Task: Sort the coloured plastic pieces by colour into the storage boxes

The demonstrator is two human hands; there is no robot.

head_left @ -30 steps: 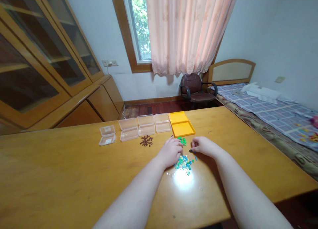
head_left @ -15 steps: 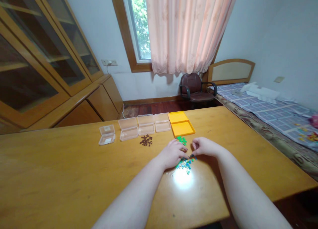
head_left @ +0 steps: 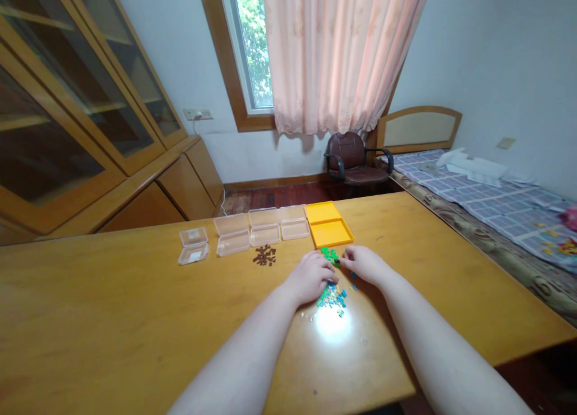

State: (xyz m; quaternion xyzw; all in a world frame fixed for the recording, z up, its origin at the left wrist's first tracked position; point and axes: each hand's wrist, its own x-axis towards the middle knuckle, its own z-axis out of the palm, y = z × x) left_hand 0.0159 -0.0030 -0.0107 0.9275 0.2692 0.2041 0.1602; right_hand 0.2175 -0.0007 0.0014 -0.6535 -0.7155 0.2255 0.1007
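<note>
My right hand [head_left: 364, 263] pinches a small dark piece [head_left: 337, 261] at the right side of a pile of green toy bricks [head_left: 329, 255]. Its thumb and forefinger are closed; the exact kind of the dark piece is too small to tell. My left hand [head_left: 312, 277] rests on the table, fingers loosely bent and a little apart over the upper left of a mixed pile of small blue, green, white and yellowish bricks [head_left: 332, 298]. Nothing shows in its fingers, though the palm is hidden. A few blue bricks [head_left: 354, 281] lie apart, below my right hand.
Beyond the green pile lies an open yellow case [head_left: 332, 233]. Left of it stand clear lidded boxes, all open: one [head_left: 295, 229], another [head_left: 265, 233], a third [head_left: 233, 243] and a smaller one [head_left: 193, 254]. Brown bricks [head_left: 264, 256] are heaped on the wooden table [head_left: 135, 319].
My right hand has moved up and left from the mixed pile to the green bricks, carrying the small dark piece. My left hand's fingers have drawn back slightly, uncovering more of the mixed pile.
</note>
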